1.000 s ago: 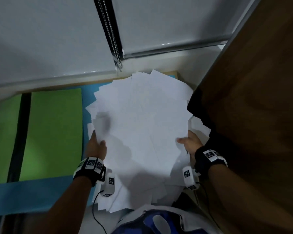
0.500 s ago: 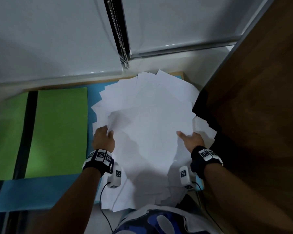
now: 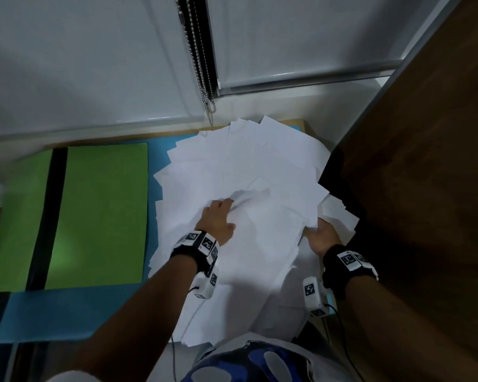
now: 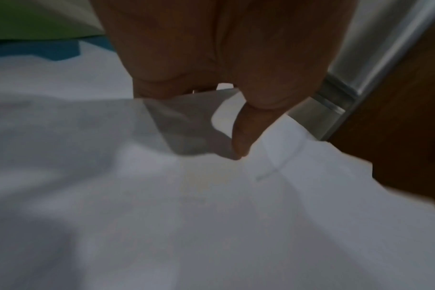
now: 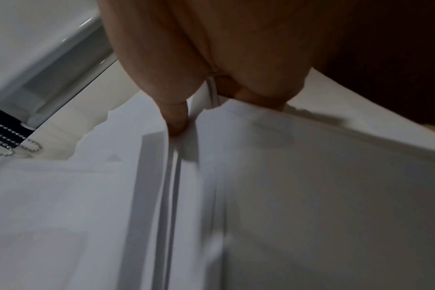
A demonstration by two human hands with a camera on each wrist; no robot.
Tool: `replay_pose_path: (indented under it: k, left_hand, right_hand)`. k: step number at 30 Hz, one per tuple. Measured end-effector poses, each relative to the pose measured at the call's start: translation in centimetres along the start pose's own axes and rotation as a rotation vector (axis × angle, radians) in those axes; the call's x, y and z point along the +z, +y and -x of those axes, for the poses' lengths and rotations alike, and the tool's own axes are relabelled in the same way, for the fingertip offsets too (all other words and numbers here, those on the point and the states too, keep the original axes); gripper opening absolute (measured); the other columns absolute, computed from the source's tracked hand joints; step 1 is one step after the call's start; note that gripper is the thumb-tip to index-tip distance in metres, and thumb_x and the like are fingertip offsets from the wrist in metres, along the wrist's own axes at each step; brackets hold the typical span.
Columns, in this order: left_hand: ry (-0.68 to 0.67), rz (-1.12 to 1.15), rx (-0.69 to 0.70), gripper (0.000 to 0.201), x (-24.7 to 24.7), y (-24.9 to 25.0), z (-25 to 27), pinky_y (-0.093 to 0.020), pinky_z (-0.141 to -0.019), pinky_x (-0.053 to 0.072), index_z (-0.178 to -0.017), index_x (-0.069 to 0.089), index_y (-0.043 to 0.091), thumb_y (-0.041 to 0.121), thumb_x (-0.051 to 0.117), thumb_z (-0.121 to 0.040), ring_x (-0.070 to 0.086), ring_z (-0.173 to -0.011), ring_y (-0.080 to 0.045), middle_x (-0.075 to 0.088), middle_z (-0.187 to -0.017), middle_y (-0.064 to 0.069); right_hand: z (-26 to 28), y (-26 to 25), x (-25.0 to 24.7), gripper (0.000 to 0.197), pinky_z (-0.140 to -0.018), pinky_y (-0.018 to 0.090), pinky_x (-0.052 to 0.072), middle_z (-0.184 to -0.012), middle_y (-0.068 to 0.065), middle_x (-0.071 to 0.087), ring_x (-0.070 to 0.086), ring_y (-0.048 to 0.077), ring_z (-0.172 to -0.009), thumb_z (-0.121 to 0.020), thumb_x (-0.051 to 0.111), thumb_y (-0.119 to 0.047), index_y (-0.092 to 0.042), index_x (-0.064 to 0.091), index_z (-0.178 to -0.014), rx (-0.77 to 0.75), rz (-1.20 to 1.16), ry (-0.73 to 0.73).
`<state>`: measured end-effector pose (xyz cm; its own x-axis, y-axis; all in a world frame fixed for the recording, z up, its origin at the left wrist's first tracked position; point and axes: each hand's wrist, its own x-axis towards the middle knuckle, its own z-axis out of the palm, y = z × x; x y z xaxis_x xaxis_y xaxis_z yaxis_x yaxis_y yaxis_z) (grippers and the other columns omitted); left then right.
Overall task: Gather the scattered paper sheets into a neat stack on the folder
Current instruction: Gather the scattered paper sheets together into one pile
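A loose fan of white paper sheets (image 3: 260, 172) lies on a blue mat, to the right of an open green folder (image 3: 100, 210) with a black spine. My left hand (image 3: 226, 209) rests on top of the pile near its middle. Its curled fingers and thumb (image 4: 240, 141) pinch up a buckled sheet (image 4: 181, 125). My right hand (image 3: 319, 235) grips the pile's right edge. Its thumb (image 5: 175, 121) lies on top of several sheet edges (image 5: 166, 176), and the fingers are hidden beneath them.
A dark brown wooden panel (image 3: 425, 161) stands close along the right side of the pile. Grey blinds with a hanging bead chain (image 3: 206, 86) rise behind it. The blue mat (image 3: 53, 312) extends under the folder toward the near left.
My left hand has left the pile's left edge and moved right onto its top, bunching a sheet. My right hand stays at the right edge, slightly farther right.
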<state>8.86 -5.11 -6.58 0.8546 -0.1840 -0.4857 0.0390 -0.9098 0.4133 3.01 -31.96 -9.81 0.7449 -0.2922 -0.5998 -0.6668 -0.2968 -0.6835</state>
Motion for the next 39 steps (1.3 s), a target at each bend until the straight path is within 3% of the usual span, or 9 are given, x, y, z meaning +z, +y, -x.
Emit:
replay_pose_path:
  k: [3,6,11,16,19,23,26,32,39]
  left_hand:
    - [-0.007,0.261,-0.061,0.078,-0.7,-1.5,0.6,-0.023,-0.098,0.036,-0.149,0.021,0.034,0.013,0.062,-0.087,0.05,-0.122,-0.022,0.046,-0.138,-0.001]
    - [0.17,0.351,-0.261,0.068,-2.2,-4.2,1.2,-0.026,-0.077,0.046,-0.138,0.035,0.03,0.008,0.066,-0.082,0.06,-0.088,-0.026,0.062,-0.111,-0.007]
    - [0.239,0.154,-0.625,0.044,-3.6,-8.9,1.2,-0.036,-0.092,0.05,-0.126,0.052,0.004,0.016,0.058,-0.084,0.057,-0.112,-0.038,0.058,-0.125,-0.02]
    - [0.178,0.145,-0.488,0.052,-0.4,-4.7,1.9,-0.042,-0.101,0.042,-0.136,0.044,0.012,0.019,0.054,-0.086,0.033,-0.131,-0.034,0.027,-0.148,-0.01]
    - [0.23,0.357,-0.434,0.036,1.0,-3.2,2.2,-0.039,-0.093,0.049,-0.117,0.056,0.016,0.009,0.056,-0.082,0.047,-0.114,-0.034,0.03,-0.14,-0.01]
    - [0.225,0.537,-0.437,0.04,1.3,-2.0,2.8,-0.029,-0.069,0.047,-0.113,0.042,0.017,0.008,0.063,-0.08,0.055,-0.077,-0.025,0.048,-0.115,-0.012]
    - [0.199,0.65,-0.475,0.065,1.5,-1.2,3.3,-0.03,-0.074,0.046,-0.131,0.028,0.019,0.013,0.069,-0.081,0.056,-0.084,-0.026,0.055,-0.105,-0.013]
    - [0.197,0.744,-0.694,0.084,0.7,-1.5,2.6,-0.035,-0.1,0.044,-0.143,0.024,0.008,0.023,0.076,-0.079,0.054,-0.118,-0.032,0.051,-0.133,-0.013]
    - [0.177,0.543,-0.536,0.069,2.1,-0.9,2.8,-0.033,-0.112,0.033,-0.148,0.033,0.01,0.033,0.064,-0.09,0.04,-0.136,-0.027,0.037,-0.151,-0.01]
  right_hand:
    - [0.2,-0.6,0.2,0.039,-0.089,0.027,0.038,-0.124,0.014,0.063,0.059,0.027,-0.109,-0.095,0.058,-0.034,-0.003,0.06,-0.12,0.029,-0.012,0.035]
    - [0.3,-1.0,0.3,0.064,-0.105,0.035,0.034,-0.14,0.018,0.052,0.048,0.033,-0.13,-0.096,0.051,-0.049,0.002,0.048,-0.136,0.098,-0.021,0.054]
    - [0.1,-0.9,0.6,0.061,-0.103,0.034,0.035,-0.139,0.011,0.052,0.049,0.031,-0.129,-0.092,0.06,-0.042,-0.002,0.047,-0.136,0.147,-0.089,0.054]
    - [0.0,-0.7,0.7,0.079,-0.112,0.041,0.034,-0.148,0.01,0.044,0.045,0.03,-0.134,-0.085,0.064,-0.052,-0.005,0.039,-0.144,0.155,-0.104,0.04]
    - [-0.2,0.0,0.6,0.095,-0.114,0.048,0.034,-0.15,0.008,0.043,0.044,0.028,-0.135,-0.071,0.068,-0.062,-0.01,0.037,-0.144,0.169,-0.172,0.009]
    - [-0.4,0.4,0.7,0.04,-0.102,0.04,0.041,-0.115,0.007,0.06,0.055,0.028,-0.116,-0.084,0.069,-0.036,-0.008,0.054,-0.11,0.141,-0.155,0.015]
    - [-0.2,0.3,0.6,0.014,-0.09,0.033,0.038,-0.094,0.002,0.055,0.054,0.027,-0.106,-0.092,0.062,-0.02,-0.013,0.05,-0.091,0.114,-0.16,0.013]
    - [-0.2,0.2,0.4,0.02,-0.101,0.036,0.04,-0.12,0.009,0.059,0.054,0.026,-0.11,-0.094,0.057,-0.015,-0.018,0.049,-0.113,0.047,-0.154,-0.031]
    - [-0.6,0.9,0.5,0.07,-0.112,0.046,0.037,-0.138,0.005,0.055,0.051,0.026,-0.129,-0.083,0.066,-0.047,-0.012,0.042,-0.138,0.037,-0.068,-0.031]
